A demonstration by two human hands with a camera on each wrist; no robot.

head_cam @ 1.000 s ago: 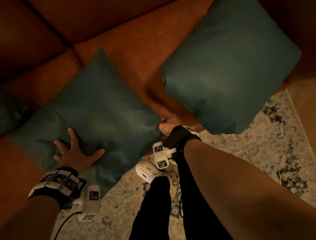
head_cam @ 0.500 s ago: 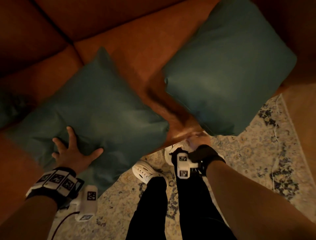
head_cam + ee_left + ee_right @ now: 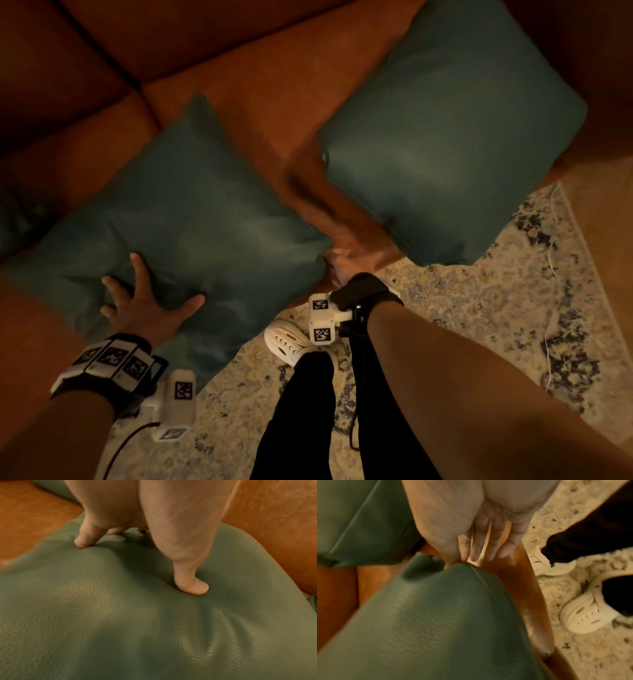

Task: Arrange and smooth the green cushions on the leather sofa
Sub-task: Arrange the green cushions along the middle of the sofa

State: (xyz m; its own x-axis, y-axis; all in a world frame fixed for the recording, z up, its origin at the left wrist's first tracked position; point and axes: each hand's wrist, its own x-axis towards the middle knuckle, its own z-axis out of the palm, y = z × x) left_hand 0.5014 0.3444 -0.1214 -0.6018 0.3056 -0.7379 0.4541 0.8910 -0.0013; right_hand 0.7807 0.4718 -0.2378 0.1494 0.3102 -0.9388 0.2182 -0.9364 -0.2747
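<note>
Two green leather cushions lie on the brown leather sofa (image 3: 267,102). The left cushion (image 3: 191,219) lies flat and overhangs the seat's front edge. My left hand (image 3: 144,301) presses on its near part with fingers spread; the thumb (image 3: 192,588) and a fingertip (image 3: 84,542) dent the wrinkled cover (image 3: 137,622). My right hand (image 3: 342,267) is at that cushion's right corner (image 3: 462,566), fingers (image 3: 488,545) straight and together, thumb and forefinger touching the corner tip. The right cushion (image 3: 445,137) lies apart, tilted, its near corner past the seat edge (image 3: 359,520).
A patterned pale rug (image 3: 479,308) covers the floor in front of the sofa. My legs in black trousers and white shoes (image 3: 583,615) stand close to the seat edge. A dark piece of another cushion (image 3: 17,219) shows at the far left.
My right hand left the left cushion's corner, swung right and down half a second ago, and is now back at that corner. The left hand has stayed pressed on the cushion.
</note>
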